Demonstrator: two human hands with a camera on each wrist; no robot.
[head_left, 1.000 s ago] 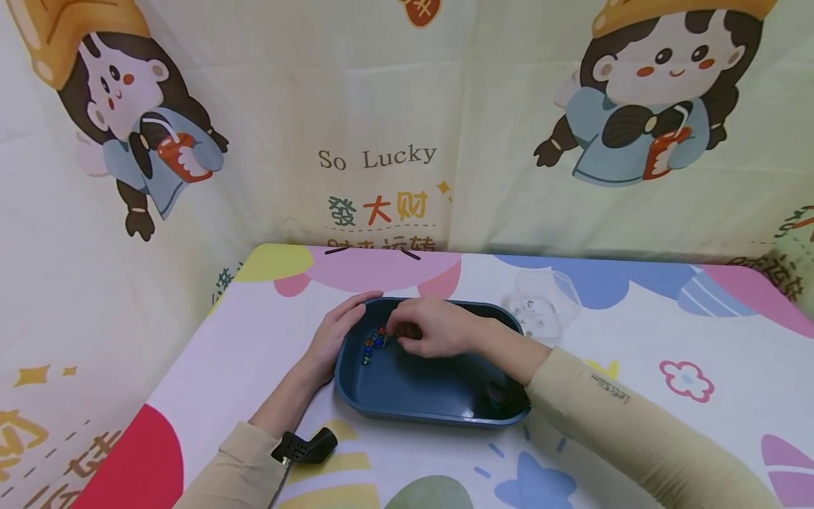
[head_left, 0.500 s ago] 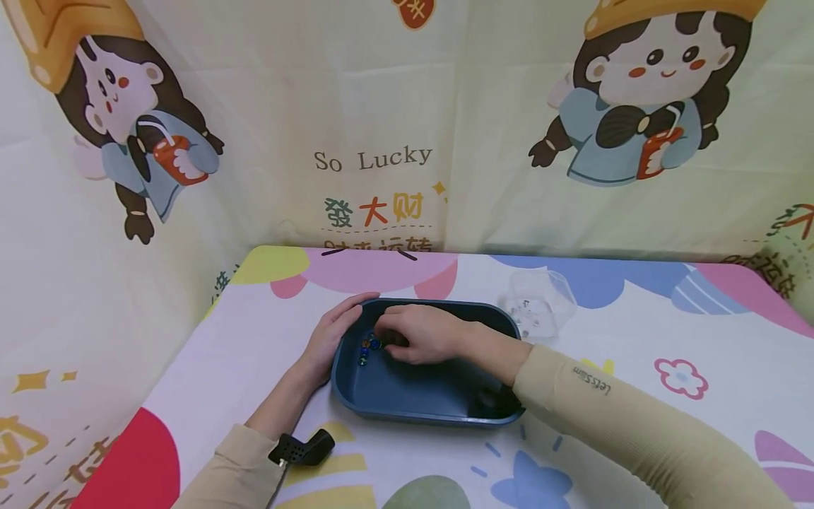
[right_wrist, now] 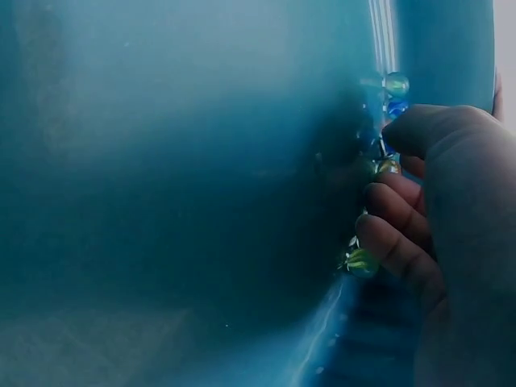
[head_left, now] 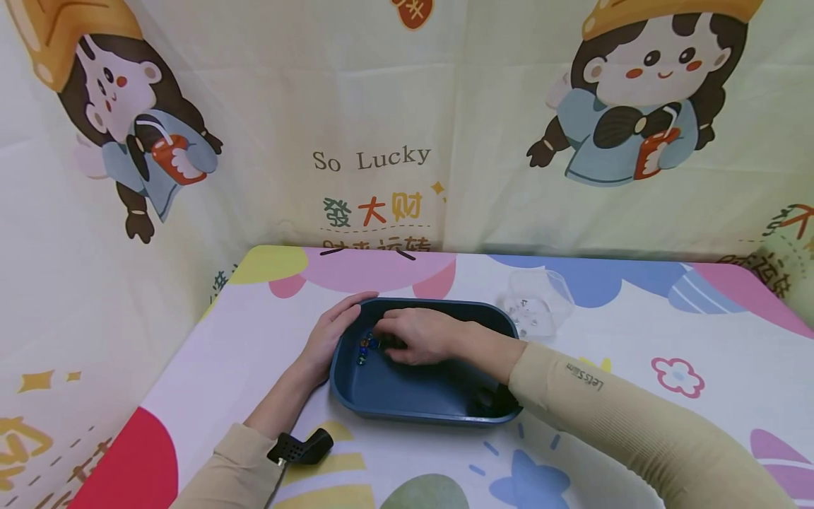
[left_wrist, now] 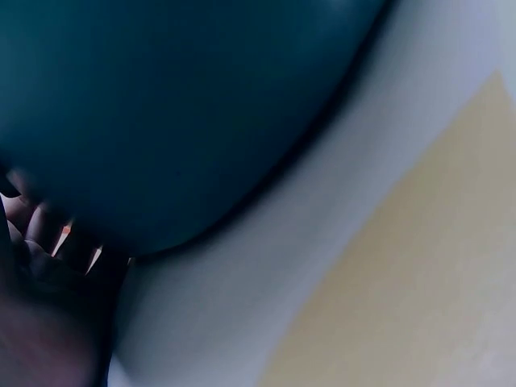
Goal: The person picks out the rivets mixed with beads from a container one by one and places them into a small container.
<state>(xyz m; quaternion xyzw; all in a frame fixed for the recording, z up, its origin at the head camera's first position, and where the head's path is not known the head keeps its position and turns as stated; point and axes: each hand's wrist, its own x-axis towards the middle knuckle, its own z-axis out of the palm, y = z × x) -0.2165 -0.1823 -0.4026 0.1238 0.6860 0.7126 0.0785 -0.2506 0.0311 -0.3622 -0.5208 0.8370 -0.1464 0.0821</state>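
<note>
A dark blue oblong tray [head_left: 426, 418] stands on the table, with several coloured glass marbles [head_left: 361, 359] along its left inner wall. My left hand [head_left: 326, 338] holds the tray's left end, thumb at the rim and fingers along the outer wall. Inside the tray, my right hand [head_left: 420, 338] has its fingers curled at the marbles. In the right wrist view, an orange marble [right_wrist: 389, 167] sits between thumb and fingers, while a green-yellow marble [right_wrist: 361, 262] lies by the lower fingertips. Blue and pale green marbles show past the thumb. The palm's inside is hidden.
Behind the tray's right end stands a clear plastic box [head_left: 537, 304] with small bits in it. The patterned table [head_left: 610, 452] meets a printed cloth backdrop [head_left: 483, 141] at the back. A black wrist device [head_left: 300, 448] sits on the left cuff.
My right hand has shifted slightly left and toward me over the marbles, now covering the red one seen earlier. The left hand keeps its hold on the tray.
</note>
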